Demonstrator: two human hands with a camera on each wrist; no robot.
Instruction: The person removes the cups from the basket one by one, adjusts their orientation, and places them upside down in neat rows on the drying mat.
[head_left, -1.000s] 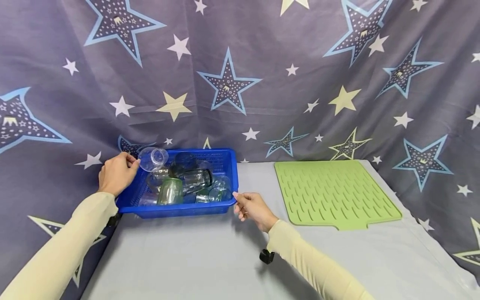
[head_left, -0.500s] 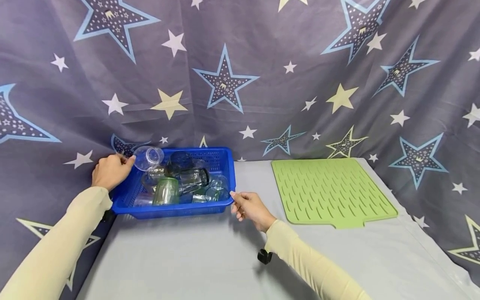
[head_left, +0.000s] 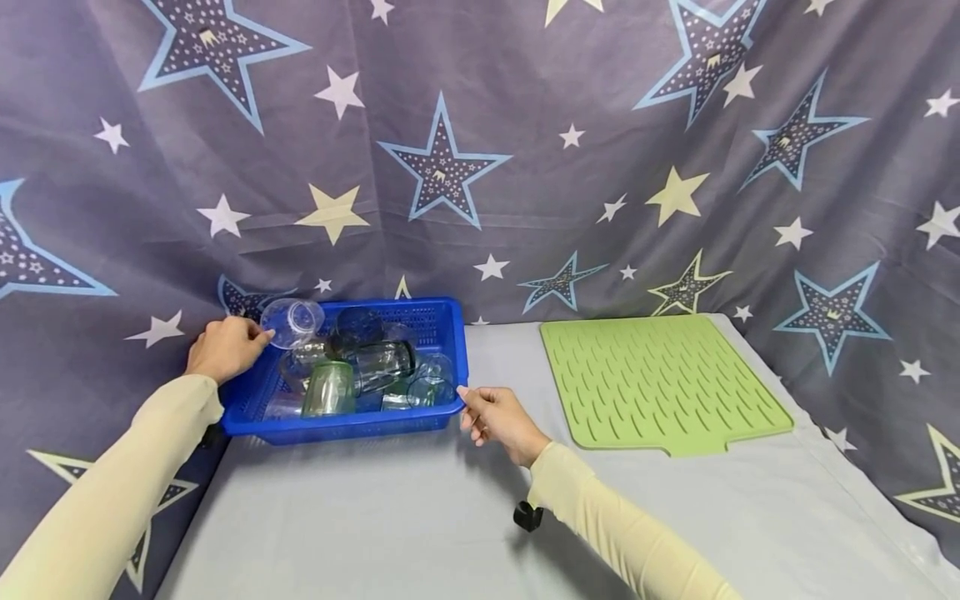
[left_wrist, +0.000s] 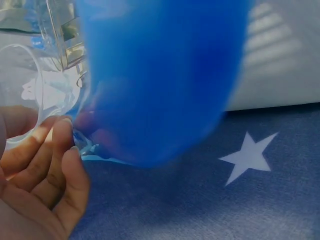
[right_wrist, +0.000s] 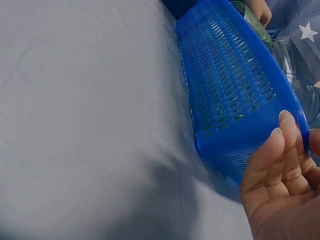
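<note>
A blue plastic basket [head_left: 330,427] with slotted walls holds several drinking glasses, mostly lying on their sides. Among them are a green glass [head_left: 328,390], a dark grey glass [head_left: 384,365] and a clear cup [head_left: 285,323] at the back left. My left hand [head_left: 227,348] grips the basket's left rim, its thumb close to the clear cup; in the left wrist view its fingers curl under the blue edge. At the front right corner, my right hand [head_left: 504,421] pinches the rim, thumb inside and fingers against the outer wall [right_wrist: 240,95].
A green ridged drying mat [head_left: 663,379] lies to the right on the grey-white tabletop [head_left: 390,517]. A star-patterned curtain [head_left: 525,183] hangs close behind and on both sides. The basket stands near the back left, by the curtain.
The head view has shifted and tilted slightly, so the scene sits a little further left. Both hands keep their places on the basket rim, and the glasses keep their arrangement.
</note>
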